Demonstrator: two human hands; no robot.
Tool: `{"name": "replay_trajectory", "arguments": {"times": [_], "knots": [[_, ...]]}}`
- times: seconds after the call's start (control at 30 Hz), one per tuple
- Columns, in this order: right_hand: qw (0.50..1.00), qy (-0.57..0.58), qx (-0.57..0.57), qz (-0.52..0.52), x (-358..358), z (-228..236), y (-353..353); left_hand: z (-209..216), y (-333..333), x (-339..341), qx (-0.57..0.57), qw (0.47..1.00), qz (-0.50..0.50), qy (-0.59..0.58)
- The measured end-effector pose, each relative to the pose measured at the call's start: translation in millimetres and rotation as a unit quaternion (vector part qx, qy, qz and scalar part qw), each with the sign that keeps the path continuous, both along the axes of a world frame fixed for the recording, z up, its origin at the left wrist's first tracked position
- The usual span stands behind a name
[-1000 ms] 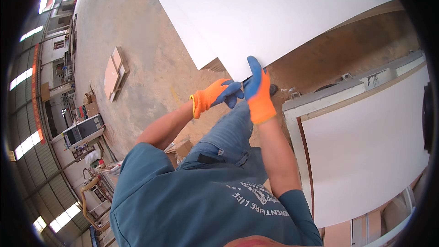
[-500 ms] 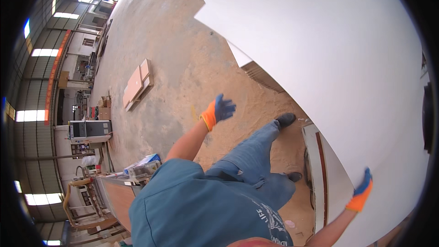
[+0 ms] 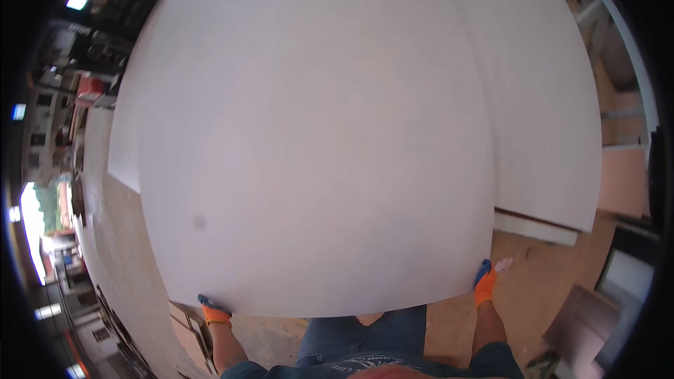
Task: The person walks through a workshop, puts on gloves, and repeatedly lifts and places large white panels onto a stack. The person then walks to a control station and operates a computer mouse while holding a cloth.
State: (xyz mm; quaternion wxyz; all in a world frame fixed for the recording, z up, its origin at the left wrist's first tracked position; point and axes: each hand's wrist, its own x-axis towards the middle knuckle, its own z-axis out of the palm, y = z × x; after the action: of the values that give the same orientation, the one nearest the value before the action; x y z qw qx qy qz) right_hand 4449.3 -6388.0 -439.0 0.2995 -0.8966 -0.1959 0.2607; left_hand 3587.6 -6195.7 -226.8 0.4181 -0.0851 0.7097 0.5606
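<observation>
A large white board [image 3: 316, 154] fills the middle of the view, its near edge just in front of my legs. My left hand [image 3: 215, 310], in an orange and blue glove, is closed on that edge by the near left corner. On the right side edge, close to the near right corner, my right hand [image 3: 484, 284] grips in a matching glove. Some of the fingers are hidden behind the board. Another white sheet [image 3: 547, 133] lies below it and sticks out on the right, over a pale slab edge [image 3: 537, 228].
Flat reddish-brown panels [image 3: 186, 340] lie on the floor at lower left. A dark-framed panel [image 3: 628, 274] and a brown board [image 3: 583, 323] stand at lower right. A red object [image 3: 90, 89] is at far left. Sawdust-coloured floor [image 3: 449, 323] shows around my legs.
My view and body have turned to face the boards. My left hand, open in the air before, now holds the white board. My right hand has gone from resting on a board to gripping an edge.
</observation>
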Motion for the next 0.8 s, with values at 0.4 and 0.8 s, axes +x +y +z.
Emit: {"name": "replay_trajectory", "arguments": {"times": [0.4,0.8], "knots": [[0.958,0.167,-0.051,-0.226,-103.9,72.3,-81.3,25.5,90.5,-48.4,0.040,0.993,-0.077,-0.077],[0.947,0.018,-0.094,-0.308,133.2,168.0,-22.6,18.5,184.4,240.3,0.017,0.716,-0.620,0.321]]}}
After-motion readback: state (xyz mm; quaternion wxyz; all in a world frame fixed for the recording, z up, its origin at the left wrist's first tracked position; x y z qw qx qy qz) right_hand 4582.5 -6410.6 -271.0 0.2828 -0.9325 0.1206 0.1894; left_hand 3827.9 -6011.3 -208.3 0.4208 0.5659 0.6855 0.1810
